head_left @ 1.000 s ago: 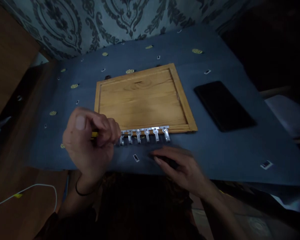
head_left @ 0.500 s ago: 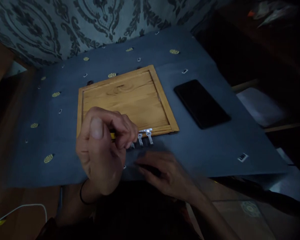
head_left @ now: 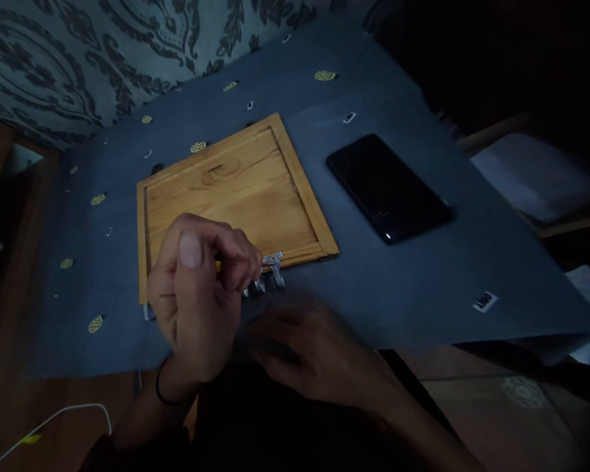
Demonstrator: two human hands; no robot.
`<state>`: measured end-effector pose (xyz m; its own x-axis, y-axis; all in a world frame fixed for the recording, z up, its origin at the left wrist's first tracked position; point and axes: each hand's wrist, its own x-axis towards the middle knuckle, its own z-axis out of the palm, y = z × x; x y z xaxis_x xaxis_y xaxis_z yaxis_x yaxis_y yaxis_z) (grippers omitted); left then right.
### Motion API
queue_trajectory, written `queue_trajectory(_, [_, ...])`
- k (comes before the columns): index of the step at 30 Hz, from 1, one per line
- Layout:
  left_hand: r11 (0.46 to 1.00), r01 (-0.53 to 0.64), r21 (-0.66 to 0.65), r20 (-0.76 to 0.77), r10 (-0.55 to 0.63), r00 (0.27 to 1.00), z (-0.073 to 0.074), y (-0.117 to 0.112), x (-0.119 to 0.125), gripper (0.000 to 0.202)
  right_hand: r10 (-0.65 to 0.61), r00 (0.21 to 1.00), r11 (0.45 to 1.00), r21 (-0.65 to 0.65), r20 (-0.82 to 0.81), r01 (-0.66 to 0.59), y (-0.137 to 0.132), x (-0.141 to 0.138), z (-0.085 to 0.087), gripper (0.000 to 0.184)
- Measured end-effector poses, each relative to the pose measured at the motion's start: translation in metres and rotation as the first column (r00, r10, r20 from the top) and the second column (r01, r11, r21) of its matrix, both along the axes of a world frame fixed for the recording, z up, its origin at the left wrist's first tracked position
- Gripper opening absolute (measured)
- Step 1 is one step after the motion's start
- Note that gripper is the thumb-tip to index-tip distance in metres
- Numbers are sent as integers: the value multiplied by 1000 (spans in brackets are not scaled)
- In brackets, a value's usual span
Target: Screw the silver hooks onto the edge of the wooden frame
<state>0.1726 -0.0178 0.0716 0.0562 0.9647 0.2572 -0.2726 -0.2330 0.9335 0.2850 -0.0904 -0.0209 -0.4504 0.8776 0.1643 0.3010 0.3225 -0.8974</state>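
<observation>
A wooden framed board lies on a blue patterned cloth. Along its near edge runs a metal rack of hooks, mostly hidden by my left hand. That hand is closed in a pinch round a thin tool with a yellow handle, held over the rack. My right hand rests low on the cloth just in front of the rack; it is blurred and its fingers lie fairly flat over something dark that I cannot make out.
A black phone lies face up to the right of the board. A white cable runs over the brown floor at lower left. Patterned wallpaper stands behind the table. A pale seat is at far right.
The view has swung so the board and phone sit further left and tilted. My left hand has moved right along the rack, covering more hooks. My right hand shifted slightly left.
</observation>
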Motion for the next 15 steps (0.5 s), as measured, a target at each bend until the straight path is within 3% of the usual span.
queue_trajectory(15, [1000,7,14,-32,-7,999,-7,1,-1,29,-39,999,997,62,4,39,0,-1,1,15])
